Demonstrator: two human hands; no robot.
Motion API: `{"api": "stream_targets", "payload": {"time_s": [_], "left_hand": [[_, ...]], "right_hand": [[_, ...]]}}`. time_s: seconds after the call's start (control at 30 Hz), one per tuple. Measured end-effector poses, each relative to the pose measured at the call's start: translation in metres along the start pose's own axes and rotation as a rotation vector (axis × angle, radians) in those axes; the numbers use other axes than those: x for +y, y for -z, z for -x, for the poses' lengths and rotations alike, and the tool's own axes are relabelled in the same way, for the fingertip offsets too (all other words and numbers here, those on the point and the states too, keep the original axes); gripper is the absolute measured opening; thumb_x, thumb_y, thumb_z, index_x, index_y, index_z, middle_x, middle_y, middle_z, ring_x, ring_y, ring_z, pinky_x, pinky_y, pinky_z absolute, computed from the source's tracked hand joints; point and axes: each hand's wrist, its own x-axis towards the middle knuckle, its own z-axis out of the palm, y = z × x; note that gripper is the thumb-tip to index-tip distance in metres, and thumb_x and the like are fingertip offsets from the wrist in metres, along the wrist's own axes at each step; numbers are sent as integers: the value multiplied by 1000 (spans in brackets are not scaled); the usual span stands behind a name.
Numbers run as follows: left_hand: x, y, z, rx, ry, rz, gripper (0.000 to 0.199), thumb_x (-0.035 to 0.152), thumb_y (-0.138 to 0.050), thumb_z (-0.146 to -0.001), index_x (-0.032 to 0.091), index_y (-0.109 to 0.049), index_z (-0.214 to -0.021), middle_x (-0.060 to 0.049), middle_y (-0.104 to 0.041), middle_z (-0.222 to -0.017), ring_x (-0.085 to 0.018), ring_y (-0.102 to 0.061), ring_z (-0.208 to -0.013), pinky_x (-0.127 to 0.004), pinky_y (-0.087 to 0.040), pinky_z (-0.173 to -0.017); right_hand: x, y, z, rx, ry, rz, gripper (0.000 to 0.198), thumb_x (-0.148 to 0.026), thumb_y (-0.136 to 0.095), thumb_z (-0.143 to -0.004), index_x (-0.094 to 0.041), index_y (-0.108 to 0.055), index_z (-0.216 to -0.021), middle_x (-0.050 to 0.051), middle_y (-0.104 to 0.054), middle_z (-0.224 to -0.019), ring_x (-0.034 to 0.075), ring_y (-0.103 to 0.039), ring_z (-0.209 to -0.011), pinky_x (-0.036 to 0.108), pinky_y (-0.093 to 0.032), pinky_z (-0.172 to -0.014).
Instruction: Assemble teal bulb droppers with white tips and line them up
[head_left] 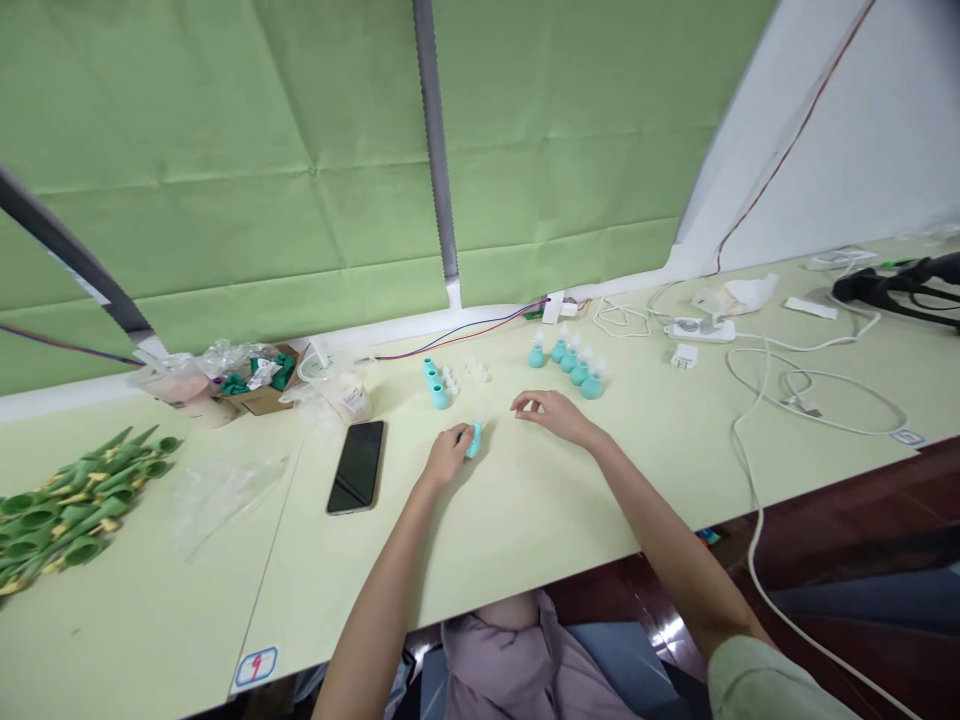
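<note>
My left hand (448, 452) is closed around a small turquoise bottle (474, 441), held just over the table with a whitish, see-through tip at its top. To the right, my right hand (551, 412) hovers with curved fingers apart and nothing in them. Beyond it stands a group of turquoise bottles (579, 372) with clear tips, and one more bottle (536, 355) is a little apart. Behind my left hand, a short row of open-topped turquoise bottles (436, 385) stands beside small white pieces (450, 380) and clear pieces (475, 370).
A black phone (357, 467) lies left of my left hand. Farther left are plastic cups (196, 388), a cardboard box (271, 395), a clear bag (225, 492) and green tubular pieces (82, 505). On the right lie a power strip (701, 328), a charger (684, 355) and white cables (750, 420).
</note>
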Motion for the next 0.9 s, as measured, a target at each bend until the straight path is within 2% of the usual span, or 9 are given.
{"api": "stream_targets", "payload": {"time_s": [0.1, 0.2, 0.33, 0.47, 0.63, 0.77, 0.9], "left_hand": [[-4, 3, -3, 98, 28, -48, 42, 49, -31, -84, 17, -52, -68, 2, -46, -54, -12, -47, -53, -23, -32, -57], [-7, 5, -6, 182, 31, -147, 39, 47, -31, -85, 18, -51, -69, 3, -46, -54, -11, -43, -53, -23, -29, -56], [-8, 10, -5, 309, 10, -226, 37, 47, -30, -86, 18, -52, -75, 3, -45, -57, -11, -38, -53, -22, -26, -54], [-9, 20, -3, 463, 16, -246, 37, 46, -28, -87, 18, -52, -81, 3, -44, -59, -10, -37, -53, -22, -24, -53], [-15, 26, -5, 614, 29, -260, 35, 44, -29, -88, 18, -51, -80, 3, -45, -59, -10, -38, -54, -22, -25, -53], [-16, 24, -6, 591, 27, -293, 34, 43, -30, -88, 18, -52, -84, 2, -47, -62, -11, -42, -57, -22, -28, -54], [-17, 22, -6, 567, 0, -313, 33, 43, -29, -88, 19, -52, -90, 0, -50, -69, -13, -46, -63, -23, -32, -58]], "right_hand": [[-11, 3, 33, -97, -2, 12, 15, -36, -59, -76, -27, -64, -87, -3, -64, -90, 12, -54, -67, 25, -39, -64], [-17, -13, 50, -137, -9, 76, 22, -36, -62, -74, -27, -64, -94, -2, -62, -99, 13, -55, -74, 25, -39, -68], [-18, -34, 47, -185, -3, 152, 9, -29, -59, -76, -26, -66, -81, -2, -63, -92, 14, -56, -78, 25, -37, -66], [-17, -33, 32, -214, 27, 193, 9, -26, -58, -76, -24, -65, -71, -3, -64, -83, 13, -56, -74, 24, -34, -61], [-20, -25, -18, -99, 102, 285, 7, -29, -59, -77, -26, -65, -77, -3, -65, -83, 14, -56, -77, 24, -32, -61], [-19, -36, -83, -2, 150, 420, 15, -22, -55, -78, -26, -63, -91, -2, -67, -91, 16, -55, -90, 25, -33, -68], [-15, -53, -128, -17, 148, 595, 24, -14, -53, -76, -23, -62, -96, 2, -69, -88, 19, -55, -89, 31, -28, -77]]}}
